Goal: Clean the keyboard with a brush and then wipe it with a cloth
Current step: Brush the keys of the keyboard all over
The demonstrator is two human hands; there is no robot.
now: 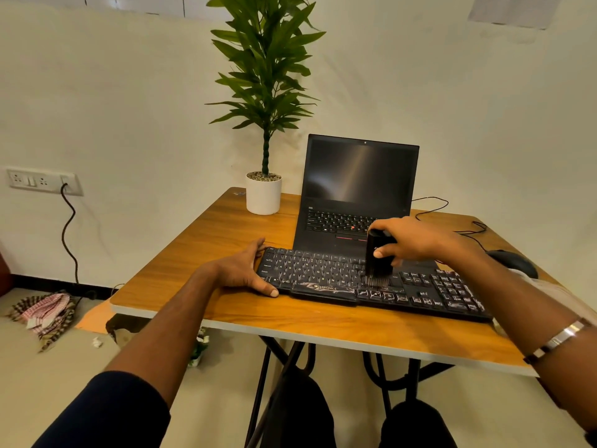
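Note:
A black keyboard (pixel 326 273) lies across the front of the wooden table (pixel 226 227). My left hand (pixel 245 270) holds its left end, thumb at the front edge and fingers at the back edge. My right hand (pixel 410 242) grips a black brush (pixel 378 255) upright, bristles down on the keys right of the middle. A pale cloth (pixel 549 289) shows partly behind my right forearm at the table's right side.
An open black laptop (pixel 358 189) stands just behind the keyboard. A potted plant in a white pot (pixel 263 195) is at the back left. A black mouse (pixel 513 261) and cable lie at the right. Rags (pixel 45 312) lie on the floor at left.

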